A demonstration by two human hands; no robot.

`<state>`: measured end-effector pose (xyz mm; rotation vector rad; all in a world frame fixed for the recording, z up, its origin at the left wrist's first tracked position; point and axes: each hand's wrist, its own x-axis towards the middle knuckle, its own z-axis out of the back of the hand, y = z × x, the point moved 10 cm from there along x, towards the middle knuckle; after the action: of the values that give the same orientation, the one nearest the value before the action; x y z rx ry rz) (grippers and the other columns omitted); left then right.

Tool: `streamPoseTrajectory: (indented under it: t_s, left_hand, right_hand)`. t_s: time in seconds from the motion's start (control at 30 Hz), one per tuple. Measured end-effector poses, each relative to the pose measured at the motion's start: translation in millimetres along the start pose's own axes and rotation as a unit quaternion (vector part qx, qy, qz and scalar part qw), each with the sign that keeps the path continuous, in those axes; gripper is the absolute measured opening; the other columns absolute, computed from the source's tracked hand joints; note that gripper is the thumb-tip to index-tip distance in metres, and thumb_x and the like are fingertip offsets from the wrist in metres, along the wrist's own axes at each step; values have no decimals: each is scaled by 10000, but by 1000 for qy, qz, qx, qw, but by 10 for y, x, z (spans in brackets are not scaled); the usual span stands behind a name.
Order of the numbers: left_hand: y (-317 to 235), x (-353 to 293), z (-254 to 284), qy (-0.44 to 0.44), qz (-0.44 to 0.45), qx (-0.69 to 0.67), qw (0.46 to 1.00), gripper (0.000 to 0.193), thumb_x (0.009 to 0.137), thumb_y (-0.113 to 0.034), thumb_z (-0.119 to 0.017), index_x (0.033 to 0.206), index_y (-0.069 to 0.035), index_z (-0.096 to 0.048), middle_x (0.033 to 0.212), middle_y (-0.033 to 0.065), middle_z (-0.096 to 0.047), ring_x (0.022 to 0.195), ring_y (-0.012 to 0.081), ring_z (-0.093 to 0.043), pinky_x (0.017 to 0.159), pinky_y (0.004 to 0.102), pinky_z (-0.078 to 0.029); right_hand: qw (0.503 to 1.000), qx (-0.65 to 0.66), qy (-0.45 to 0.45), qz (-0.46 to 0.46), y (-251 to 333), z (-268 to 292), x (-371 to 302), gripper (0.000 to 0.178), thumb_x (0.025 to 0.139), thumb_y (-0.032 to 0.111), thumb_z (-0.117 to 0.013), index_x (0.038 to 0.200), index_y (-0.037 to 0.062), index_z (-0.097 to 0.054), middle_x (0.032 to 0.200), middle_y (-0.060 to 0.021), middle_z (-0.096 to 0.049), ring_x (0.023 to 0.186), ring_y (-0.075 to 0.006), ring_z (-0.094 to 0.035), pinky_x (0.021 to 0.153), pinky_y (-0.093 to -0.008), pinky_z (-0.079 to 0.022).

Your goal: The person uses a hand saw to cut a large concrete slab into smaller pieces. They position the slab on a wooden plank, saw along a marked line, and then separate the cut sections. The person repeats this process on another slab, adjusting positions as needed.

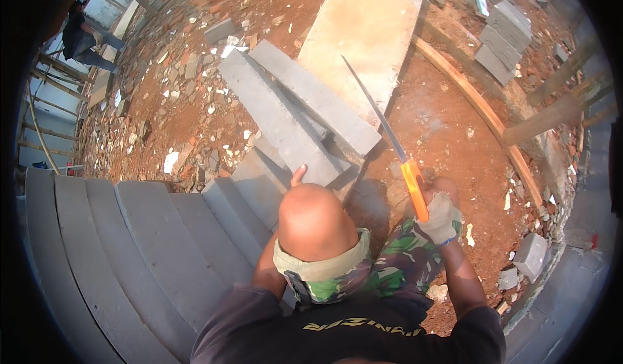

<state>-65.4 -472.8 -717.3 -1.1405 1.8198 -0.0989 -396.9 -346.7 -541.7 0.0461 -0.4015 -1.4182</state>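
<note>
My right hand (441, 218), in a pale work glove, grips the orange handle of a handsaw (414, 189). Its long, narrow blade points up and away to the left, over the edge of a pale board (363, 26). Most of my left hand (298, 175) is hidden behind my bent knee; one bare digit shows, holding against the near end of a long grey block (276, 104). Beside that block, slightly apart at an angle, lies another grey block (318, 98). Both rest on further grey blocks beneath, partly covered.
Several large grey blocks (149, 234) stand in a row to my left. Rubble (175, 104) covers the reddish ground. A wooden beam (480, 104) and stacked grey blocks (503, 43) lie at the right, near wooden poles (551, 117). Another person (84, 36) is at the far left.
</note>
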Motion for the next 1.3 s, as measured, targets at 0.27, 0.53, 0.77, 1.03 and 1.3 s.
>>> streamPoseTrajectory:
  t_s: [0.27, 0.53, 0.77, 1.03, 1.3]
  left_hand:
    - [49, 128, -38, 15, 6, -19, 1000, 776, 756, -445, -749, 1431, -118, -549, 1409, 134, -584, 1251, 327, -553, 1077, 489, -414]
    - [77, 230, 40, 4, -3, -38, 999, 755, 761, -421, -745, 1423, -113, -554, 1395, 140, -592, 1234, 333, -564, 1069, 497, -425]
    - [-96, 93, 7, -13, -25, -37, 999, 709, 760, -329, -736, 1397, -73, -558, 1276, 147, -649, 1171, 360, -593, 1029, 520, -458]
    - [30, 361, 106, 52, -15, -50, 997, 768, 776, -324, -743, 1451, -55, -495, 1298, 183, -622, 1192, 362, -580, 1039, 527, -460]
    - [142, 126, 421, 22, 36, -29, 999, 840, 769, -339, -749, 1497, -89, -412, 1321, 192, -569, 1225, 392, -546, 1042, 549, -461]
  right_hand:
    - [959, -130, 224, -117, -909, -1502, 896, 618, 775, 256, -762, 1362, 141, -605, 990, -151, -717, 973, -333, -695, 818, -475, -538]
    - [965, 179, 43, -185, -102, -1353, 1200, 634, 794, 338, -783, 1351, 123, -570, 1228, -199, -633, 1121, -392, -636, 952, -558, -502]
    - [977, 139, 20, -158, 430, -1386, 1783, 708, 806, 397, -784, 1371, 43, -545, 1418, -229, -489, 1350, -408, -452, 1148, -514, -347]
    - [951, 286, 47, -104, 949, -1422, 1498, 715, 907, 469, -715, 1395, -25, -543, 1357, -267, -583, 1268, -441, -560, 1048, -483, -458]
    - [864, 390, 207, -242, 1187, -1917, 1024, 767, 855, 464, -808, 1413, 14, -536, 1304, -280, -628, 1228, -399, -606, 1019, -464, -484]
